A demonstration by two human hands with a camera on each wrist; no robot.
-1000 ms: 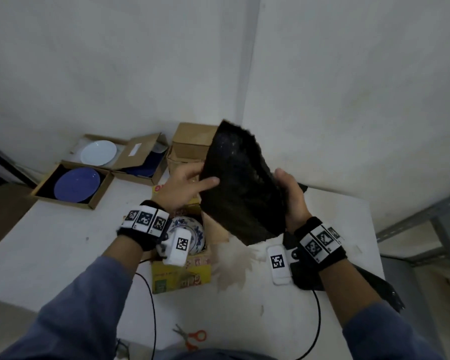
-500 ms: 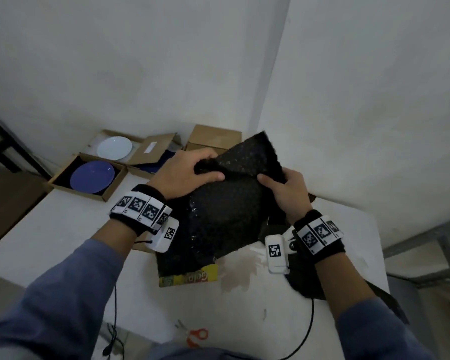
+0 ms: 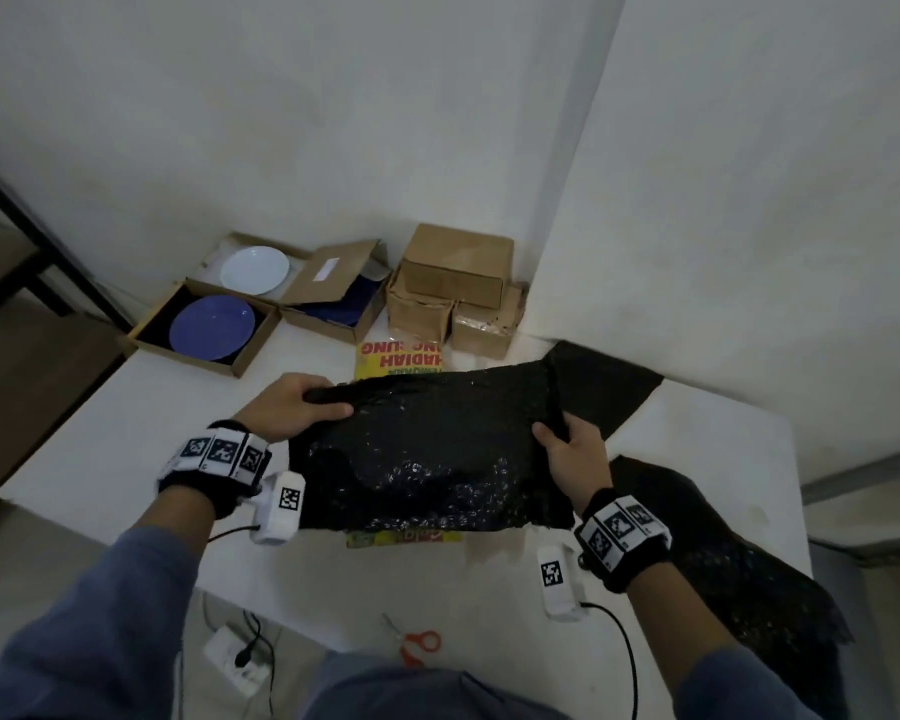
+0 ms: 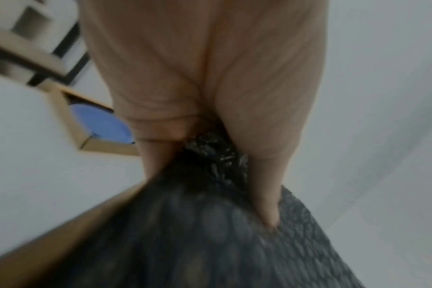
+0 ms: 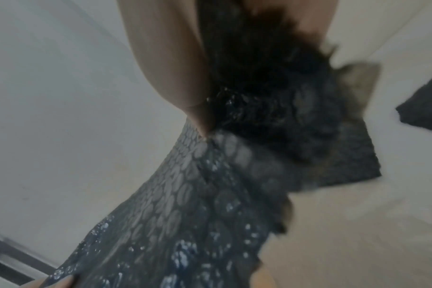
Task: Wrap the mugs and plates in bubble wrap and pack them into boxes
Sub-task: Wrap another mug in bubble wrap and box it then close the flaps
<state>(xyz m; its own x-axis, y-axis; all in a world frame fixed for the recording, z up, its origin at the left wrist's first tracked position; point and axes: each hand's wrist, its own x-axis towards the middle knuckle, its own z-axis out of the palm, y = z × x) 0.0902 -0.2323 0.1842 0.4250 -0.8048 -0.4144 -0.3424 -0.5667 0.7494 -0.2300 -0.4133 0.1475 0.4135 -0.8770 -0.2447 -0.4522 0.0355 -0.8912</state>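
A black sheet of bubble wrap [image 3: 427, 454] is stretched flat between both hands, low over a yellow printed box [image 3: 398, 358] on the white table [image 3: 126, 418]. My left hand [image 3: 294, 407] grips the sheet's far left edge, thumb on top. My right hand [image 3: 572, 452] pinches its right edge. The left wrist view shows fingers [image 4: 266, 202] closed on the black bubble wrap [image 4: 210, 233]; the right wrist view shows the thumb [image 5: 185, 93] pressed on the bubble wrap [image 5: 210, 185]. What lies in the yellow box is hidden under the sheet.
At the back left, open cardboard boxes hold a blue plate [image 3: 212, 328] and a white plate [image 3: 254, 270]. Closed brown boxes [image 3: 455, 288] are stacked in the wall corner. More black bubble wrap [image 3: 723, 553] lies at the right. Orange scissors [image 3: 417, 644] lie near the front edge.
The sheet, held upright a second ago, has been lowered and spread flat over the yellow box, hiding the patterned dish inside. Both hands moved down and apart.
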